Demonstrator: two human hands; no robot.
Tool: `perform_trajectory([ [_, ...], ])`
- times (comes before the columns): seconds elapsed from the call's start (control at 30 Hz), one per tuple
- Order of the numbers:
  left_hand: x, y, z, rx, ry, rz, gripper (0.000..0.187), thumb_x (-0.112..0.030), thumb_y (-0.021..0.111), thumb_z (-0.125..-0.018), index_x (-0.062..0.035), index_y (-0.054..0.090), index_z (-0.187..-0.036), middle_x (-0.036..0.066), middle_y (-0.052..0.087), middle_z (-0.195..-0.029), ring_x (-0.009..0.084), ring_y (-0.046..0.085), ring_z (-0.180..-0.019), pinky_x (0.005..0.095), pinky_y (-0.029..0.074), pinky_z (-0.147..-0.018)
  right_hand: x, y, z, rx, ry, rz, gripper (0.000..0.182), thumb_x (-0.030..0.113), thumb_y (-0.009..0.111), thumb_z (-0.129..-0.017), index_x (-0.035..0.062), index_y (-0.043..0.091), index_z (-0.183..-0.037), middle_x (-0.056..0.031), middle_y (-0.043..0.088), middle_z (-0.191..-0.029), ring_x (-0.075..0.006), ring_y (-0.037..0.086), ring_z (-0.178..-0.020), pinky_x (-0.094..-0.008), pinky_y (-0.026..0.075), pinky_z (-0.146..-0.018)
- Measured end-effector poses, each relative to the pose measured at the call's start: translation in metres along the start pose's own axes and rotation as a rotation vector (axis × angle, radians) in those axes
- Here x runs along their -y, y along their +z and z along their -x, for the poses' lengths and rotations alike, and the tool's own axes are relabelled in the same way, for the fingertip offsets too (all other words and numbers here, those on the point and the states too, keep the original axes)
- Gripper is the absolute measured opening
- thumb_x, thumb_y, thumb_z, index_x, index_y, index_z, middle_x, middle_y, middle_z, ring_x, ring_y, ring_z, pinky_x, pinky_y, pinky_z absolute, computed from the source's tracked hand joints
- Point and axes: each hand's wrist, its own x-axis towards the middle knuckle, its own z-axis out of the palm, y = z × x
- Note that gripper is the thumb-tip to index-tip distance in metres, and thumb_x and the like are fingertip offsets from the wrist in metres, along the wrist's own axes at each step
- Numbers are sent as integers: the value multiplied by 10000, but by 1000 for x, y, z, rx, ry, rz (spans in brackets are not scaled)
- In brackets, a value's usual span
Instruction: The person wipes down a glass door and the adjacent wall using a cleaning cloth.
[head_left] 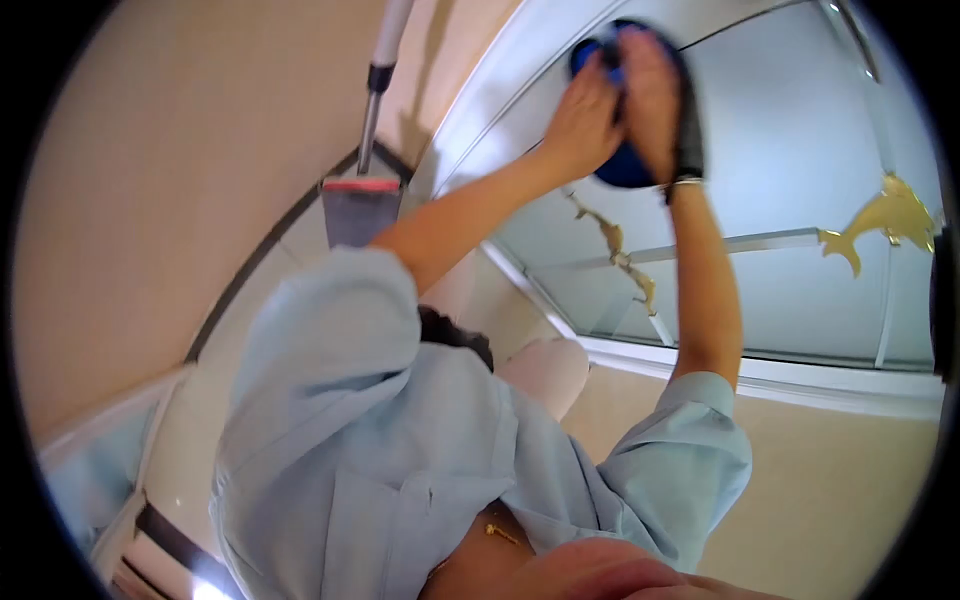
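A round blue object (pixel 625 165) with a dark rim is in front of the pale glass panels at the top. My left hand (pixel 585 118) reaches it from the left, fingers closed at its upper left part, where a smaller dark blue piece shows. Against its right side lies my right hand (pixel 652 100), fingers together and blurred, with a dark band at the wrist. A grey strip runs along the outer edge of this hand. The two hands are side by side, and much of the object is hidden beneath them.
Gold dolphin-shaped fittings (pixel 885 218) are on the framed glass panels (pixel 780 130). At the upper left, a pole (pixel 370 125) meets a grey head (pixel 360 212) with a pink strip, near the wall corner. A white frame rail (pixel 800 385) borders the panels.
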Motion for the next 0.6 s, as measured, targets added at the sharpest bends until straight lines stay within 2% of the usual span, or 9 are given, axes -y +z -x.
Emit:
perform_trajectory([
  [0.07, -13, 6, -28, -87, 46, -9, 603, -234, 683, -811, 61, 489, -1299, 287, 414, -1460, 451, 322, -1413, 523, 299, -1153, -14, -35, -21, -69, -38, 223, 591, -6, 568, -762, -12, 534, -1353, -197, 533, -1407, -373, 466, -1337, -452, 327, -1155],
  [0.17, -16, 4, -16, -63, 17, -13, 724, -244, 694, -829, 30, 400, -1431, 257, 309, -1548, 403, 269, -1458, 503, 256, -1183, -2, -48, -18, -53, 33, 598, 540, 185, 609, -877, 181, 543, -1413, 25, 489, -1501, -196, 428, -1399, -562, 275, -1111],
  [0.23, 4, 8, 21, 31, -122, -42, 753, -232, 692, -833, 65, 366, -1443, 284, 311, -1536, 423, 250, -1462, 492, 229, -1197, 14, -21, -5, 98, 35, 542, 542, 222, 607, -884, 189, 535, -1421, 33, 433, -1542, -185, 396, -1423, -571, 268, -1114],
  [0.27, 14, 11, 47, 83, -189, -53, 768, -225, 690, -834, 83, 349, -1449, 297, 312, -1531, 433, 241, -1464, 486, 215, -1205, 30, -15, -4, 285, 96, 348, 649, 154, 650, -803, 114, 498, -1432, -104, 465, -1490, -316, 358, -1430, -591, 199, -1171],
  [0.3, 21, 11, 72, 107, -270, -44, 805, -204, 696, -836, 72, 302, -1483, 289, 265, -1558, 425, 230, -1472, 484, 209, -1208, 40, 10, 13, 230, -20, 513, 571, 207, 624, -872, 153, 519, -1431, 7, 398, -1560, -202, 367, -1441, -541, 294, -1127],
  [0.37, 30, 10, 115, 121, -398, -14, 820, -174, 686, -839, 85, 258, -1489, 314, 245, -1552, 455, 208, -1467, 489, 209, -1207, 40, 62, 42, 180, -20, 79, 580, 140, 621, -845, 77, 521, -1413, -52, 438, -1523, -244, 375, -1435, -487, 311, -1149],
  [0.43, 37, 18, 150, 122, -555, -2, 774, -148, 668, -842, 102, 283, -1466, 331, 262, -1531, 474, 222, -1453, 503, 214, -1202, 53, 100, 72, 263, -54, -94, 565, 39, 576, -820, 10, 529, -1383, -99, 470, -1487, -280, 394, -1419, -445, 312, -1162],
  [0.57, 56, 44, 210, 54, -774, 25, 741, -112, 639, -839, 147, 284, -1436, 378, 276, -1487, 541, 225, -1418, 524, 231, -1188, 87, 131, 95, 505, -214, 1, 498, 94, 519, -885, -20, 514, -1370, -92, 484, -1472, -259, 384, -1421, -415, 293, -1176],
  [0.6, 62, 55, 223, 48, -836, 11, 751, -117, 639, -835, 109, 287, -1458, 366, 253, -1508, 573, 192, -1411, 544, 233, -1180, 92, 145, 103, 535, -207, -46, 496, 106, 514, -899, -19, 503, -1379, -92, 483, -1472, -255, 382, -1420, -409, 289, -1177],
])
